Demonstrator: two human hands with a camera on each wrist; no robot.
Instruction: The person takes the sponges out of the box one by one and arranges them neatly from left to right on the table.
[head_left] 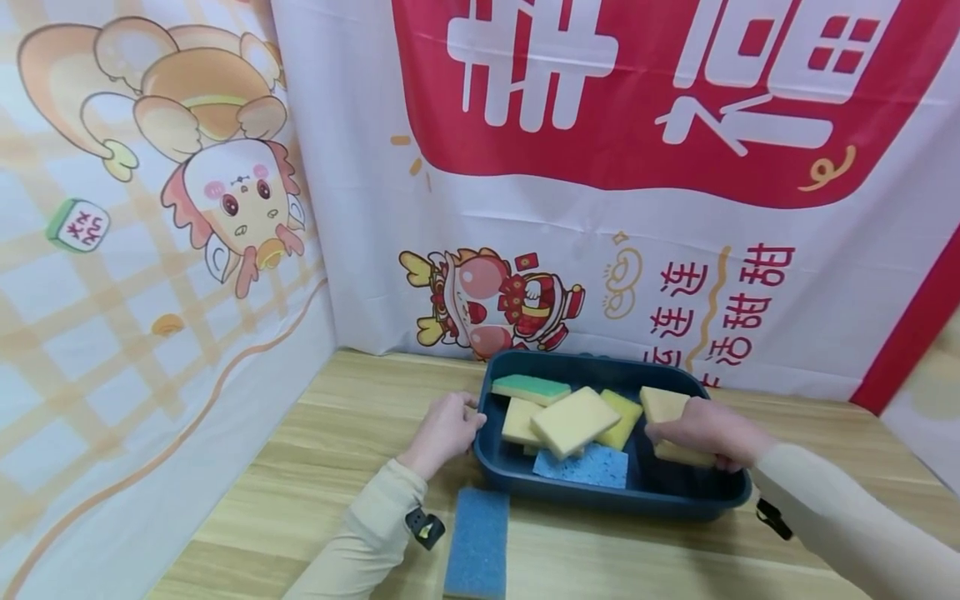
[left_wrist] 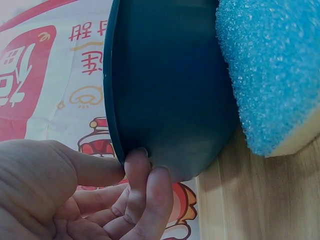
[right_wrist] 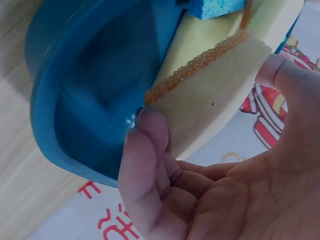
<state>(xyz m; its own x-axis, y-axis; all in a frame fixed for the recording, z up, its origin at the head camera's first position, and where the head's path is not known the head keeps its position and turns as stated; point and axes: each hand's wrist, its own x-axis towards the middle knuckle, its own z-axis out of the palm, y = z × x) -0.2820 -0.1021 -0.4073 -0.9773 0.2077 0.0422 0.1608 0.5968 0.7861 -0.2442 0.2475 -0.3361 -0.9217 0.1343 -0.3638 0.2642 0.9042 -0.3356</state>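
Left hand (head_left: 447,429): thumb and fingers pinch the left rim of the bin (head_left: 585,498), maybe to keep it steady.
Right hand (head_left: 701,429): curled, gripping a cream sponge (head_left: 663,405) by its two ends.
Cream sponge: tipped, at the bin's right end; can't tell if it touches bottom.
Lone blue sponge (head_left: 477,537): flat on the worktop (head_left: 262,525), near the bin.
Arms: reaching forward, wide apart.

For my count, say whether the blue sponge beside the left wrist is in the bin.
Out: that sponge lies on the table, outside the bin.

Tray (left_wrist: 170,75) partly outside left-wrist view
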